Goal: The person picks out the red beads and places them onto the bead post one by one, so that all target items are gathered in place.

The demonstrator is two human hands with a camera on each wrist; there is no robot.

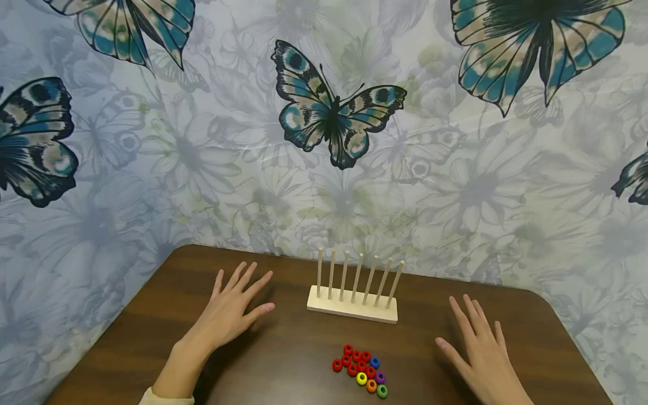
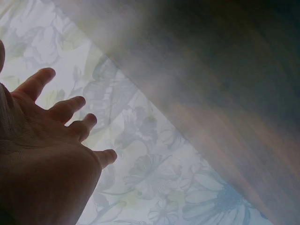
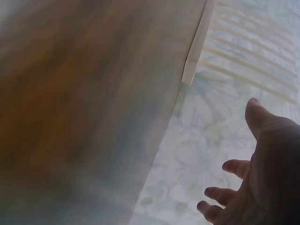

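Note:
A pale wooden base (image 1: 351, 305) with a row of several upright pegs (image 1: 356, 278) stands near the back of the table, its pegs bare. In front of it lies a loose cluster of round beads (image 1: 361, 365): several red, plus a blue, a purple, a yellow, an orange and a green one. To the left of the pegs, my left hand (image 1: 230, 312) is spread, palm down, holding nothing. My right hand (image 1: 481, 351) is spread to the right of the beads, also holding nothing. The right wrist view shows the base's end (image 3: 190, 70) beyond my thumb.
The dark brown wooden table (image 1: 283, 354) has rounded back corners. Behind its far edge rises a wall (image 1: 212, 185) covered in pale flowers and large blue butterflies, close behind the peg stand.

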